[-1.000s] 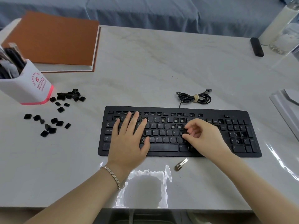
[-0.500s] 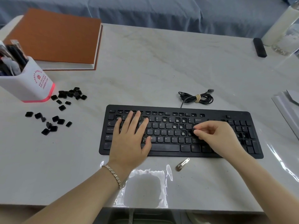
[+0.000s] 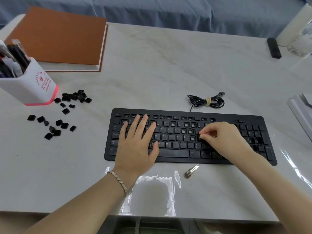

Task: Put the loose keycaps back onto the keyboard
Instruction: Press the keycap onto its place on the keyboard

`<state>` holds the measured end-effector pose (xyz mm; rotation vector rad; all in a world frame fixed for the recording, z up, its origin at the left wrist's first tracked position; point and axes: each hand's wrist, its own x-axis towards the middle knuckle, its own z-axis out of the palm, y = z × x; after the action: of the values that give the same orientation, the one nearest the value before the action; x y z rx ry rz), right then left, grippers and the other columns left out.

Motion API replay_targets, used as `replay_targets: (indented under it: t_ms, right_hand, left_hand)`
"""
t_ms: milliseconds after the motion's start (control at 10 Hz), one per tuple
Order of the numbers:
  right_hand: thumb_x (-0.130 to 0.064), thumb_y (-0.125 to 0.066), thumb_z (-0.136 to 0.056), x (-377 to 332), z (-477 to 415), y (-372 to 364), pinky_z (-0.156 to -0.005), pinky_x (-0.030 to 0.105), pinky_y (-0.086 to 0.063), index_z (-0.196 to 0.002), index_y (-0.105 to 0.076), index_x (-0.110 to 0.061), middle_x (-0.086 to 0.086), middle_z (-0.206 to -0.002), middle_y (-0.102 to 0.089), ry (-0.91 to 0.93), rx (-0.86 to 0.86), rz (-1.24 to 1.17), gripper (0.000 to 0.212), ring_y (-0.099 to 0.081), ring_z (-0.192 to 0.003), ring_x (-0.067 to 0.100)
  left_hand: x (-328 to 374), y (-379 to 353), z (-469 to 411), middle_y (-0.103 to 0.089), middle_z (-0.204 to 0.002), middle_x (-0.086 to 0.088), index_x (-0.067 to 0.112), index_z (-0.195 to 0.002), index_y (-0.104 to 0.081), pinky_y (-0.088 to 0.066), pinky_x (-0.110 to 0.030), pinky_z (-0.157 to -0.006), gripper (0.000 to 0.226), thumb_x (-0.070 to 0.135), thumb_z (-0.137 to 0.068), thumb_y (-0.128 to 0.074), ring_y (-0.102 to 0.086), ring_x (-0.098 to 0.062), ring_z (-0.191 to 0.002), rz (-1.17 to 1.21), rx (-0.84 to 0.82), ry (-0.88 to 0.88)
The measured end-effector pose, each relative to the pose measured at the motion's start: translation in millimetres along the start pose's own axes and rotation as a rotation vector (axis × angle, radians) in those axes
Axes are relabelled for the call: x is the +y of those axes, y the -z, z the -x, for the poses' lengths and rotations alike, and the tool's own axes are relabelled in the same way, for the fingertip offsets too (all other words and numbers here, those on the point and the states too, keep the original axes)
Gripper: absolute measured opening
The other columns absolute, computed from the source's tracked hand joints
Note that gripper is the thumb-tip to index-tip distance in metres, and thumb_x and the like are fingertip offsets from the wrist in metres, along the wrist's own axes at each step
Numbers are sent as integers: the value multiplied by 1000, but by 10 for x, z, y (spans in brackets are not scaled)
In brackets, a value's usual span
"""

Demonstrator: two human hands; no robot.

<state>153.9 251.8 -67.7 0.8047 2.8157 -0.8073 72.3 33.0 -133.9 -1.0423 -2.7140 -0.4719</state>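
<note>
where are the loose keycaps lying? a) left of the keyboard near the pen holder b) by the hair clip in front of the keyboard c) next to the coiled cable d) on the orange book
a: the loose keycaps lie scattered left of the keyboard, beside the pen holder.

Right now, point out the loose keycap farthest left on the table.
The keycap at the left end of the lower scatter, in front of the white pen holder; all the others lie to its right.
</note>
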Motion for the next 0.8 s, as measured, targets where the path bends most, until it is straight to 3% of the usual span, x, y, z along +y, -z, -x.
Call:
replay_targets:
  t_ms: [200, 300, 400, 500, 800]
  right_hand:
    - [-17, -58, -89, -16, 64, -13, -82, 21, -44, -100, -72, -21, -4, -94, -66, 84, 18, 105, 19, -58, -83, 11]
    - [-13, -59, -89, 23, 70, 4, -85, 20, -40, -105, -71, -16, 0, -101, -63, 186, -18, 128, 20, -49, -84, 7]
    - [-8, -65, -84, 58, 69, 21, -77, 9, -30, -104, -71, -10, 3, -101, -62, 247, -38, 98, 21, -47, -80, 6]
    - [-7, -69, -81, 82, 54, 43, -78, 9, -32, -104, -71, -11, -1, -97, -59, 256, -73, 79, 24, -51, -74, 7]
    - [-25, -57, -90, 66, 52, 48, -85, 22, -40, -113, -64, -18, -5, -109, -55, 279, -53, 275, 24, -47, -87, 6]
  left_hand:
    - [1, 0, 1, -49, -140, -12, 15, -125, -59, -26, -51, -107, 49, 35, -84, -42, -42, -30, -132, 2, -6, 1]
    - [3, 6, 1, -49, -140, -12, 14, -125, -60, -26, -51, -107, 49, 35, -84, -42, -42, -30, -132, 3, -5, 2]
    - [7, 10, 0, -49, -140, -12, 15, -125, -60, -26, -51, -107, 49, 35, -84, -42, -42, -29, -132, 10, -7, 4]
    - [9, 10, -2, -49, -140, -12, 14, -125, -60, -26, -51, -107, 49, 35, -84, -42, -42, -30, -132, 6, -9, 4]
    - [14, 20, -5, -49, -139, -12, 15, -125, -60, -25, -50, -107, 49, 35, -84, -42, -43, -30, -132, 1, -10, 6]
